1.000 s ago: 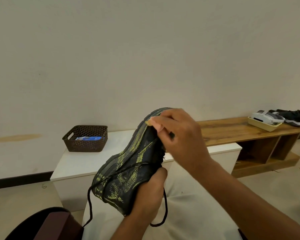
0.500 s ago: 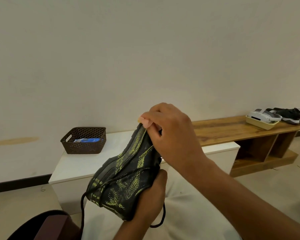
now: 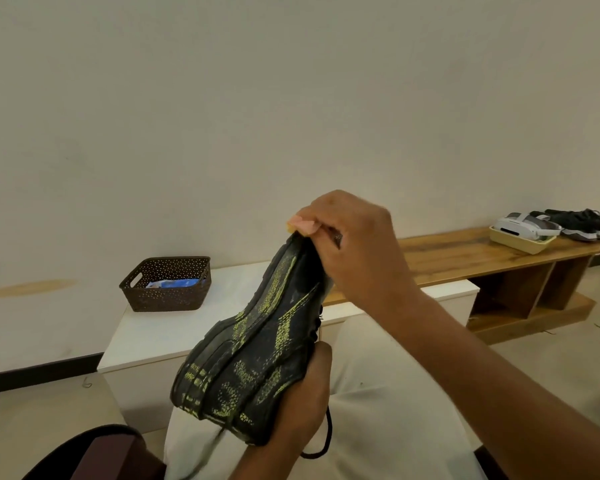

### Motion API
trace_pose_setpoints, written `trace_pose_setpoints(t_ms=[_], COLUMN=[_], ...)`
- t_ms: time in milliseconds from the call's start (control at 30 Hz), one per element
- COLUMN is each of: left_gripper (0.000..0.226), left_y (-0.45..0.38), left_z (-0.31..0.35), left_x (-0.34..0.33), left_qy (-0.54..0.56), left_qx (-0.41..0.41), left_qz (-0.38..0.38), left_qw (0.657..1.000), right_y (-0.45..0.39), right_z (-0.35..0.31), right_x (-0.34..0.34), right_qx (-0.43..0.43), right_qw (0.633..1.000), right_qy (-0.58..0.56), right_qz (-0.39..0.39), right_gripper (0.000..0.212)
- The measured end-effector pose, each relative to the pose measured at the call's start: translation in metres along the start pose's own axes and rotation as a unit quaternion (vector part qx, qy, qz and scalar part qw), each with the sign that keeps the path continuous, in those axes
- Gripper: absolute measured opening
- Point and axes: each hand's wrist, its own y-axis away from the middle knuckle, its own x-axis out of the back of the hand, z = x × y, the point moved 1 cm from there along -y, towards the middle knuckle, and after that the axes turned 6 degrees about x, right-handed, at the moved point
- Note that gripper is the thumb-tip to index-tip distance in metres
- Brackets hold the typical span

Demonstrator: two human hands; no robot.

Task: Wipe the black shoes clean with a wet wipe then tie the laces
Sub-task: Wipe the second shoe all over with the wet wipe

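My right hand is at the top end of the shoe, with the fingers curled over the edge. Something small and pale pink-orange shows at my fingertips there. It may be the wet wipe or only my fingertips; I cannot tell. My left hand grasps the lower end of the shoe from below, with the thumb pressed on the side, and it carries the weight. The shoe is in the air above my lap, tilted, with one end high and the sole side turned to the left. It is black with yellow-green pattern, and the surface looks dull and dusty. One lace hangs loose under my left hand in a loop, so it is not tied.

Behind the shoe is the white desk, and on it stands a brown basket with a blue and white packet inside, maybe the wipes pack. To the right, a wooden bench carries a yellow tray with a white headset, and just beside it other dark shoes.

In my judgement the task is in the wiping part, on the upper end of this one shoe. The rest of the cleaning and all the lace tying are left to do.
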Motion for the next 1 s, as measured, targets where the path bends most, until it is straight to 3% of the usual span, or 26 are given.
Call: trace_pose_setpoints(t_ms=[100, 233, 400, 467, 600, 667, 800, 1000], left_gripper=[0.049, 0.05, 0.009, 0.004, 0.052, 0.063, 0.073, 0.069], left_y=[0.0, -0.005, -0.018, -0.021, -0.033, -0.039, -0.04, -0.047], left_z=[0.006, 0.003, -0.013, -0.012, -0.011, -0.015, -0.021, -0.022], left_x=[0.003, 0.003, 0.0, 0.006, 0.013, 0.013, 0.009, 0.016], left_qy=[0.021, 0.112, 0.219, 0.253, 0.408, 0.475, 0.544, 0.582], left_qx=[0.027, 0.089, 0.187, 0.205, 0.206, 0.219, 0.245, 0.263], left_qz=[-0.02, -0.018, -0.06, -0.067, -0.098, -0.115, -0.16, -0.163], left_qw=[0.999, 0.99, 0.956, 0.943, 0.884, 0.845, 0.787, 0.752], right_y=[0.011, 0.007, 0.015, 0.02, 0.034, 0.039, 0.025, 0.022], right_z=[-0.01, 0.023, 0.055, 0.061, 0.063, 0.06, 0.055, 0.057], right_x=[-0.007, 0.002, 0.019, 0.023, 0.024, 0.019, 0.014, 0.012], right_qx=[0.04, -0.018, -0.115, -0.122, -0.14, -0.139, -0.105, -0.089], right_qw=[0.999, 0.999, 0.993, 0.992, 0.989, 0.988, 0.991, 0.993], right_qy=[0.022, 0.03, 0.018, 0.008, -0.027, -0.031, -0.022, -0.021], right_qz=[-0.025, 0.04, 0.022, 0.033, 0.048, 0.065, 0.084, 0.071], right_gripper=[0.011, 0.012, 0.014, 0.011, 0.007, 0.005, 0.007, 0.011])
